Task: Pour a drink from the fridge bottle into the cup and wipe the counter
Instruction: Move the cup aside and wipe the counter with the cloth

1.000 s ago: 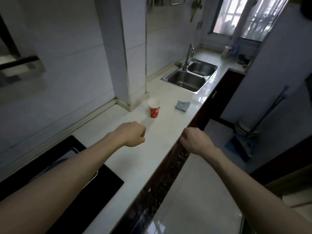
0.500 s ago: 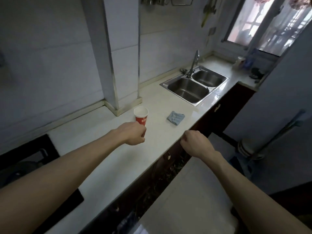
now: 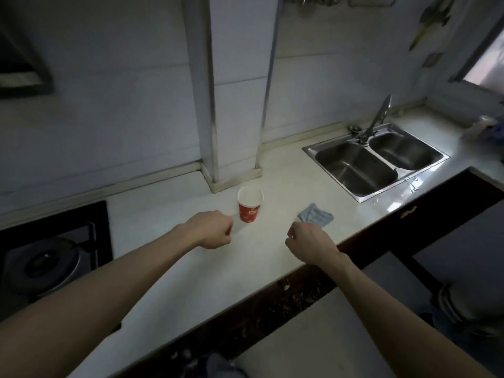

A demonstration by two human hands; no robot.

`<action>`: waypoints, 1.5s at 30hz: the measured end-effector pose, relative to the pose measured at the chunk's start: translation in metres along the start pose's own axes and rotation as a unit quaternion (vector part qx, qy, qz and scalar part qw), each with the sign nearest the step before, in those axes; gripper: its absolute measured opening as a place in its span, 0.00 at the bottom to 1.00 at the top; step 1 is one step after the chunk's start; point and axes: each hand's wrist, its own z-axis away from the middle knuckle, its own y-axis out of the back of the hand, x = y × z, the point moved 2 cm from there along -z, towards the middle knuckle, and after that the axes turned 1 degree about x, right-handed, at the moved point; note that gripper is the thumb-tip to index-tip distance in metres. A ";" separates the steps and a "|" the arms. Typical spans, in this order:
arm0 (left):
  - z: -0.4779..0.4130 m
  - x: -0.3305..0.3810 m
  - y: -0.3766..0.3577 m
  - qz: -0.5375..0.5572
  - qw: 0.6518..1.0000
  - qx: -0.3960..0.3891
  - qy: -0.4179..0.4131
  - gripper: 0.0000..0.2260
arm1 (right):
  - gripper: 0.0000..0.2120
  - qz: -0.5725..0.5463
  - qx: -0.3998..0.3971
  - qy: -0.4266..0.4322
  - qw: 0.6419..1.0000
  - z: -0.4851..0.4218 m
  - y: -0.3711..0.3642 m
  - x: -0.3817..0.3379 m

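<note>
Open counter [image 3: 169, 271] before cup [image 3: 249, 204]

The red cup [image 3: 249, 204] bears a label too blurred to read.

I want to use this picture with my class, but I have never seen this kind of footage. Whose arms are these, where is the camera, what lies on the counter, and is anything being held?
The camera sits on a person's head, looking down, so the arms are their own. The left hand and right hand are loosely curled and hold nothing. On the white counter stand a red paper cup and a folded blue cloth. A double sink lies further right, a stove at left. No bottle is in view.
</note>
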 end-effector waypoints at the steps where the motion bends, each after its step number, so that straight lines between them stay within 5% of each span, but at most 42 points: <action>1: -0.010 -0.007 -0.001 0.003 1.000 -0.003 0.006 0.09 | 0.14 0.003 0.001 0.003 1.000 -0.013 -0.001 -0.002; 9: -0.073 -0.040 -0.012 0.084 0.996 -0.024 0.029 0.08 | 0.16 0.028 -0.047 0.032 0.998 -0.098 -0.015 -0.014; 22: -0.118 -0.064 -0.054 0.265 0.953 0.018 0.143 0.18 | 0.49 -0.042 -0.031 0.120 0.991 -0.194 -0.050 -0.030; 28: -0.135 -0.047 -0.060 0.328 0.920 0.013 0.216 0.23 | 0.51 -0.072 -0.044 0.150 0.985 -0.221 -0.070 -0.023; 45: -0.154 -0.031 -0.080 0.594 0.737 0.139 0.290 0.17 | 0.44 -0.051 -0.010 0.234 0.971 -0.224 -0.083 -0.039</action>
